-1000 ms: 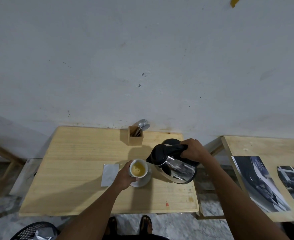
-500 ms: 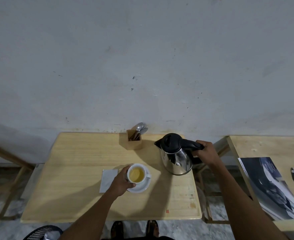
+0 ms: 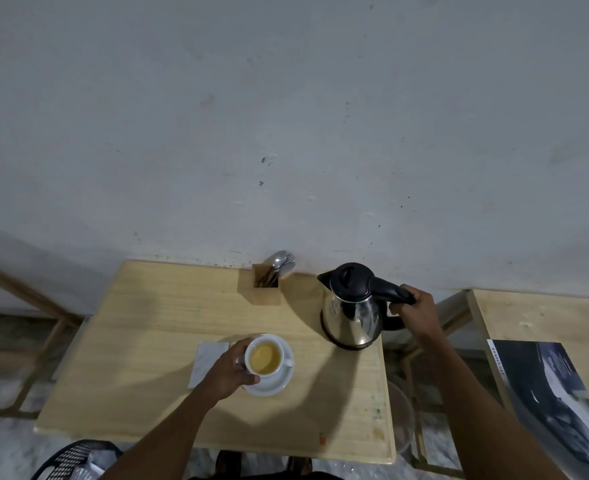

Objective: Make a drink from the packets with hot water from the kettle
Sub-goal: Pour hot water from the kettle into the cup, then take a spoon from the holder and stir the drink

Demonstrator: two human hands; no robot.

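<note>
My right hand point(image 3: 416, 311) is wrapped around the black handle of the kettle point(image 3: 352, 306), which stands upright at the back right of the wooden table point(image 3: 140, 341), spout pointing left. My left hand point(image 3: 232, 370) curls around the white cup point(image 3: 264, 355), steadying it on its saucer point(image 3: 279, 382) near the middle of the table. The cup is nearly full of a yellowish liquid, so I judge the pouring done and the drink mostly made; what is left, as I see it, is letting go of the kettle and perhaps stirring (no spoon is in the cup).

Counting: one kettle, one cup, one saucer, one white napkin point(image 3: 204, 358) lying just left of the saucer and partly under my hand, and one wooden holder point(image 3: 267, 289) by the wall with several spoons and a fork (too bunched to count exactly). I see no packets anywhere on the table.
</note>
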